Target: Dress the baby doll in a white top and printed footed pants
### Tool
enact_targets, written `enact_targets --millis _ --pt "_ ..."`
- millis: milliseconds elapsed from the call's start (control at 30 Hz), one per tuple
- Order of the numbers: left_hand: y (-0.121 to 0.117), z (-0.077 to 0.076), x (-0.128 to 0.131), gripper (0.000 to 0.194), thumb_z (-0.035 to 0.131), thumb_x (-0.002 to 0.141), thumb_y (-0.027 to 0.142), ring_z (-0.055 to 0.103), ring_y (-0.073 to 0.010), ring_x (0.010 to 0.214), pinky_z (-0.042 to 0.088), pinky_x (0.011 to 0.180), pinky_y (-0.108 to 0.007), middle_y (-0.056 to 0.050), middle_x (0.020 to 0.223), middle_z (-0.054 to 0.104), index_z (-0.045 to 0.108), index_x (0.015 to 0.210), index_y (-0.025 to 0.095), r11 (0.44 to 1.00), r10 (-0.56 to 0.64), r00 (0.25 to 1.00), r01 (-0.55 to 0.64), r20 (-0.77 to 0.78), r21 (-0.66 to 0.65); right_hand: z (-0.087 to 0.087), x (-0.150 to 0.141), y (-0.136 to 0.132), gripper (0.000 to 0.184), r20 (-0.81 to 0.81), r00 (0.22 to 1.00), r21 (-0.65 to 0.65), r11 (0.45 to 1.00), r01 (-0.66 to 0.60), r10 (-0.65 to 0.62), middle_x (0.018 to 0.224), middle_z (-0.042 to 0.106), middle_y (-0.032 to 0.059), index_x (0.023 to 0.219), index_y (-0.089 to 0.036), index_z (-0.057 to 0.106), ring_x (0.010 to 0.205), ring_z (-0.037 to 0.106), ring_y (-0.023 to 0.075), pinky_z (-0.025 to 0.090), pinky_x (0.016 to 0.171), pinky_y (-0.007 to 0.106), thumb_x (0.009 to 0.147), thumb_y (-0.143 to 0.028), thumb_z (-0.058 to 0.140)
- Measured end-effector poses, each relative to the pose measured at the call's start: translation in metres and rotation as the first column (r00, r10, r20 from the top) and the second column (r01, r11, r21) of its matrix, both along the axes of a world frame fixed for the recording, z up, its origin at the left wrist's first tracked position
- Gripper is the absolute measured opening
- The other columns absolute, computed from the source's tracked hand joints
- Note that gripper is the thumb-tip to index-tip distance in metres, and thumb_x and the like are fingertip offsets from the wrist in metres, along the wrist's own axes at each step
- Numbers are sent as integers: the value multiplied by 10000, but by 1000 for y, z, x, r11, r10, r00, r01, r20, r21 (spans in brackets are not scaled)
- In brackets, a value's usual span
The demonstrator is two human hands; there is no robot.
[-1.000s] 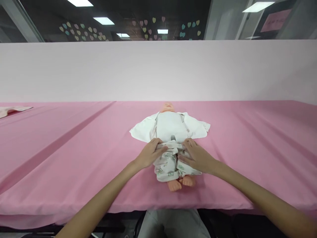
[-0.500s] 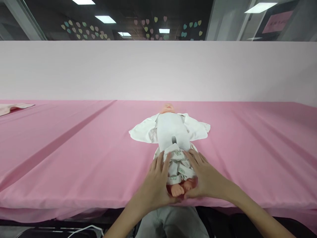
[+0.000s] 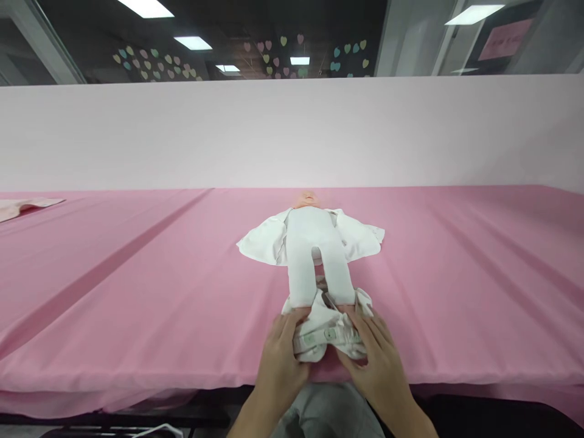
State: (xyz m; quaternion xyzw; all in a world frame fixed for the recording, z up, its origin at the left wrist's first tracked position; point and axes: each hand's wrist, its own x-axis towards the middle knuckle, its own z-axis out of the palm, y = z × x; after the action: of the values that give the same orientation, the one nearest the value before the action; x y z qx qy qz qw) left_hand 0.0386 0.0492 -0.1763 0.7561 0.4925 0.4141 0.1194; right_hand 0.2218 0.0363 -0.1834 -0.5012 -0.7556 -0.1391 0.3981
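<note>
A baby doll point(image 3: 301, 261) lies on its back with its head away from me, its soft white body and both legs bare of the trousers. White patterned baby trousers point(image 3: 326, 331) are bunched around its ankles, and its feet are hidden beneath them. My left hand point(image 3: 280, 353) grips the left side of the bunched cloth, thumb near me and fingers by the ankle. On the other side, my right hand point(image 3: 376, 359) is closed round the right edge of the trousers. A white top point(image 3: 264, 240) is spread open beneath the doll's torso.
A pink sheet point(image 3: 137, 292) with long creases covers the table, whose front edge is just below my hands. At the far left lies a pale folded cloth point(image 3: 22, 207). A white partition point(image 3: 274, 134) stands behind the table.
Both hands have drawn the trousers down the doll's legs toward me. The white legs now show, while the feet, visible before, are covered by the bunched cloth.
</note>
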Motion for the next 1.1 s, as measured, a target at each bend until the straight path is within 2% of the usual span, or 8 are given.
enact_targets --millis 167,367,433,600,700,900,1000,1100 --pt "-9 -7 6 214 497 755 100 582 -189 618 458 554 -299 -29 689 622 531 940 203 909 135 990 -107 -42 404 1 -16 -10 166 -133 991 191 981 27 -2 744 632 58 925 -189 493 782 624 223 529 756 384 836 -60 437" --pt "-16 -10 8 150 450 844 96 549 -178 557 388 529 -295 -40 620 602 541 902 200 779 161 987 -115 -20 617 3 -21 -15 122 -176 982 210 977 -26 64 559 490 -5 816 -198 453 498 460 142 423 498 264 906 -121 425" --pt "-19 -11 7 133 465 841 108 549 -178 567 398 538 -297 -46 636 613 546 903 194 790 146 989 -100 -27 605 1 -21 -17 112 -172 982 193 980 -47 80 562 498 -5 822 -196 455 487 460 135 395 471 248 922 -157 423" --pt "-28 -15 0 217 491 788 128 572 -193 652 452 589 -318 -60 738 632 563 980 198 921 30 995 9 -94 390 -1 -19 -21 38 -186 981 94 995 -41 58 656 562 13 892 -196 479 570 549 147 427 523 245 903 -182 445" --pt "-34 -14 -5 281 461 766 99 600 -205 741 482 625 -333 -76 848 649 584 986 223 960 -47 995 69 -86 272 -2 -17 -24 136 -113 991 -13 997 -72 70 714 589 25 917 -205 493 620 577 173 425 540 266 823 -128 432" --pt "-41 -16 -21 253 471 718 122 627 -235 936 415 1003 -481 -55 840 673 562 934 218 943 -237 958 267 -161 201 -11 -16 -27 297 -48 985 -80 983 -167 163 652 547 21 825 -216 488 527 513 195 326 484 300 578 -92 381" --pt "-44 -13 -27 160 457 781 154 640 -186 785 449 976 -432 -28 779 667 537 906 213 930 -298 942 323 -155 178 -11 -14 -32 281 -73 974 -102 970 -219 212 622 524 -1 805 -223 474 495 499 179 297 457 291 570 -108 372" --pt "-45 -9 -26 192 342 888 186 583 -135 577 517 806 -334 -5 632 603 533 889 204 909 -318 940 340 -126 242 -2 -6 -38 233 -49 967 -200 946 -254 250 670 560 -16 849 -230 486 535 543 160 331 467 270 660 -127 397"
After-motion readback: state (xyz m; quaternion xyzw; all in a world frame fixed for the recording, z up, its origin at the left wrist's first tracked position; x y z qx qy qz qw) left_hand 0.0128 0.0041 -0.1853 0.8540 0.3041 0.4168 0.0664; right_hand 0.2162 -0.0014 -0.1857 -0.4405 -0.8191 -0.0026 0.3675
